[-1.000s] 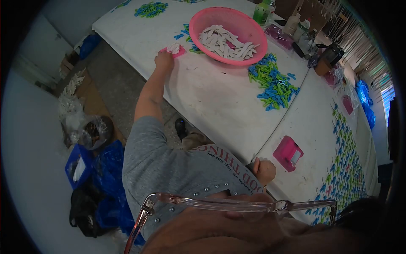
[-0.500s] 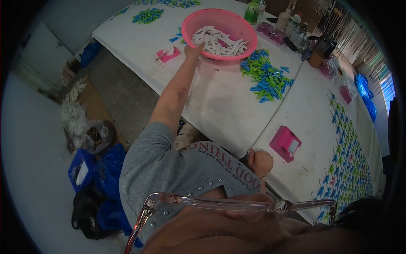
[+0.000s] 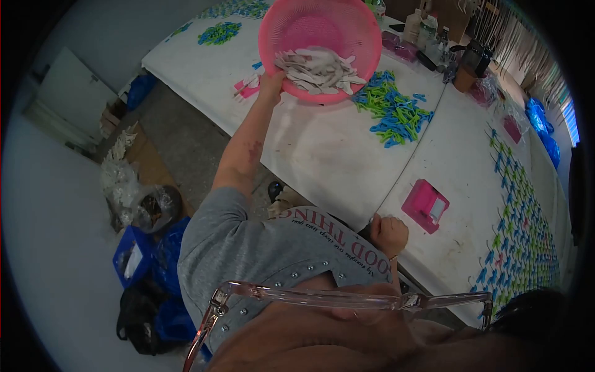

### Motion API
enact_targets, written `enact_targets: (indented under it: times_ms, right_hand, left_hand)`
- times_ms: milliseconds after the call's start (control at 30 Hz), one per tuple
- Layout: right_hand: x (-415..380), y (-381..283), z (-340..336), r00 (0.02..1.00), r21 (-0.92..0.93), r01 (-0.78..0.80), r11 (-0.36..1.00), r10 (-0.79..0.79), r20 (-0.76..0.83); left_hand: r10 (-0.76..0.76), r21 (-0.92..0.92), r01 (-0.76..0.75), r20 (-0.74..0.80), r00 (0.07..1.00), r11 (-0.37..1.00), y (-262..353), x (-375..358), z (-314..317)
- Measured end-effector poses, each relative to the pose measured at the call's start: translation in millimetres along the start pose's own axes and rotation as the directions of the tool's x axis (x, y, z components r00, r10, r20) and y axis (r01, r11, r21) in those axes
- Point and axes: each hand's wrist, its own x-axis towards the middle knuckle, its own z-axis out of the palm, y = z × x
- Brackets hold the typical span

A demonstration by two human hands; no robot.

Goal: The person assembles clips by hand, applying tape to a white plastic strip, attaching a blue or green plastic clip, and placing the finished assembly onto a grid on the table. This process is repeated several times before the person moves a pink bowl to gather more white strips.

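My left hand (image 3: 271, 87) is closed on the near-left rim of a pink plastic basin (image 3: 268, 38). The basin tips toward me, its far side raised, and its inner wall looks finely perforated. Long white pieces (image 3: 319, 71) lie heaped low inside it; their exact kind is too small to tell. Beside the basin's right edge is a pile of green and blue clothespin-like clips (image 3: 393, 111). Fingers curled in, my right hand (image 3: 390, 235) rests at the table's near edge, to the left of a pink box (image 3: 426, 206). I see nothing in that hand.
The white-covered table (image 3: 322, 149) has a seam across it. Rows of blue and green clips (image 3: 520, 229) lie at right, another clip pile (image 3: 219, 33) at far left. Bottles (image 3: 427, 31) stand at the back. Blue bags (image 3: 170, 248) sit on the floor at left.
My left hand has gone from reaching over the basin's rim to gripping it. The basin has tipped toward me, and the white pieces have slid to its near side.
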Motion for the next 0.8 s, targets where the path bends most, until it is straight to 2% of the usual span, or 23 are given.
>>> enact_targets:
  times_ms: [133, 200, 400, 533, 600, 733, 800]
  right_hand:
    - [0.7, 0.6, 2.1, 0.999, 0.030, 0.019, 0.999, -0.018, -0.046]
    - [-1.7, 1.2, 2.5, 1.000, -0.008, -0.012, 1.000, 0.011, -0.009]
    - [-1.8, 4.0, 2.2, 1.000, 0.049, -0.012, 0.999, 0.012, 0.009]
    - [-10.3, 11.3, 9.5, 1.000, 0.043, 0.012, 0.999, -0.012, 0.000]
    - [-10.6, 10.7, 10.8, 0.999, 0.099, -0.018, 0.995, 0.022, -0.037]
    - [-12.4, 13.3, 7.8, 0.999, 0.138, -0.044, 0.989, 0.047, -0.023]
    - [-15.4, 18.6, 5.6, 0.994, 0.121, -0.034, 0.992, 0.020, 0.109]
  left_hand:
    - [0.039, 0.069, -0.036, -0.045, 0.998, 0.997, 0.6, 9.6, -11.7]
    - [0.240, 0.303, -0.229, -0.001, 0.971, 0.925, -2.5, 15.0, -19.3]
    - [0.409, 0.443, -0.407, 0.095, 0.907, 0.799, 22.7, -4.1, -20.6]
    - [0.325, 0.494, -0.333, 0.104, 0.940, 0.803, 33.3, -6.4, -24.4]
    - [0.403, 0.503, -0.418, 0.145, 0.904, 0.757, 38.9, -7.2, -23.2]
    - [0.448, 0.554, -0.445, 0.140, 0.883, 0.704, 49.9, -9.0, -21.0]
    - [0.584, 0.633, -0.480, 0.053, 0.810, 0.608, 51.9, 5.4, -25.2]
